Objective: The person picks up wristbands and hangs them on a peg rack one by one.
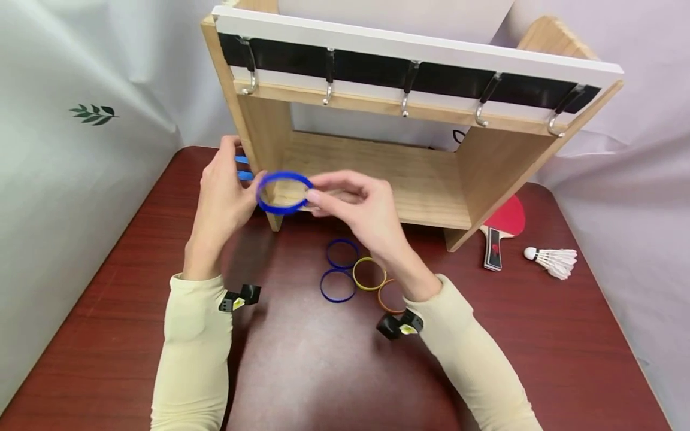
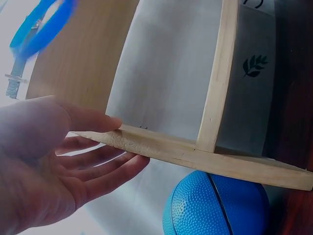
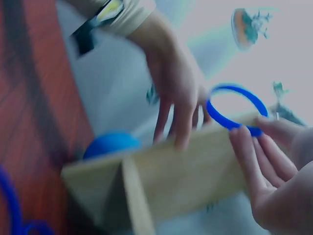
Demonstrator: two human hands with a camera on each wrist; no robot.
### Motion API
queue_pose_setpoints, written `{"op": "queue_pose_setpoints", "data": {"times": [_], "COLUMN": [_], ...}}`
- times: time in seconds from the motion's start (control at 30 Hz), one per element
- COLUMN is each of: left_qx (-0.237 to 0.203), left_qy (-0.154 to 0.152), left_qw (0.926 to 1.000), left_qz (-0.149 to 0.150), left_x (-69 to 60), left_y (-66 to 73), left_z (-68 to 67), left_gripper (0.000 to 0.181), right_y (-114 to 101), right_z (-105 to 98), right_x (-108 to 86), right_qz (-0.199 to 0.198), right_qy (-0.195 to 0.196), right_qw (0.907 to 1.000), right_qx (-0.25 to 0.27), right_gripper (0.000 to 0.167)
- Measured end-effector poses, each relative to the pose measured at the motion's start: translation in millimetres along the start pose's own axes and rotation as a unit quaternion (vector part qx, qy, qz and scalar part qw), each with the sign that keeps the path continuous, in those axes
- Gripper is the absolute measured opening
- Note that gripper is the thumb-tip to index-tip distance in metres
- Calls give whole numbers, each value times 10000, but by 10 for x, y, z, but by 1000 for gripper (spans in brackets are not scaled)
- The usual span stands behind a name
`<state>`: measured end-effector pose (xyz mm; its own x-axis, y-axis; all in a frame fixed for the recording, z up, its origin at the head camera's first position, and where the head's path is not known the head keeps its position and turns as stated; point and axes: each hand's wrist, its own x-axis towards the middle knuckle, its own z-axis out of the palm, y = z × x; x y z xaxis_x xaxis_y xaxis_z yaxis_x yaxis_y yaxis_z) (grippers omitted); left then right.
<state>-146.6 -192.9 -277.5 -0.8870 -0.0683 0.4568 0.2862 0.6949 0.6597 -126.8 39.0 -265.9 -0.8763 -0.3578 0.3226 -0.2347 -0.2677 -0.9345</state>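
Observation:
A blue ring [image 1: 284, 210] is pinched between the thumb and fingers of the right hand [image 1: 362, 206], held up in front of the wooden rack's left side. The left hand [image 1: 223, 200] grips the rack's left side panel [image 2: 161, 148], thumb on one face and fingers on the other. Five metal hooks [image 1: 405, 102] line the rack's top board [image 1: 420, 43]; none holds a ring. In the right wrist view the ring [image 3: 220, 119] is clear of the panel, near the left hand [image 3: 178, 90].
Two blue rings [image 1: 337, 301], a yellow ring [image 1: 369, 288] and an orange ring [image 1: 384, 306] lie on the table [image 1: 302, 359]. A red paddle [image 1: 507, 216] and a shuttlecock [image 1: 555, 261] are at the right. Behind the left panel sits a blue ball [image 2: 195, 205].

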Motion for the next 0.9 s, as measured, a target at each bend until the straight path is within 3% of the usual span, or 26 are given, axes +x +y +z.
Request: {"op": "queue_pose_setpoints", "data": {"times": [0.13, 0.23, 0.33, 0.53, 0.9], "left_qx": [46, 64, 87, 167, 202], "left_qy": [190, 203, 106, 84, 67], "left_qw": [9995, 9994, 9998, 9997, 9997], "left_qz": [258, 272, 154, 125, 84], "left_x": [-13, -9, -6, -13, -10], "left_y": [-10, -8, 4, 20, 26], "left_z": [14, 20, 20, 13, 23], "left_gripper": [46, 49, 51, 47, 49], "right_y": [-186, -339, -418, -394, -288], "right_z": [313, 504, 607, 621, 575], "right_x": [223, 323, 389, 467, 480], "right_qz": [-164, -204, -303, -365, -258], "right_qy": [177, 451, 777, 1131, 1169], "right_qw": [9954, 9844, 9736, 9703, 9736], "right_qx": [925, 1687, 2123, 2105, 1946], "right_gripper": [21, 19, 19, 18, 18]}}
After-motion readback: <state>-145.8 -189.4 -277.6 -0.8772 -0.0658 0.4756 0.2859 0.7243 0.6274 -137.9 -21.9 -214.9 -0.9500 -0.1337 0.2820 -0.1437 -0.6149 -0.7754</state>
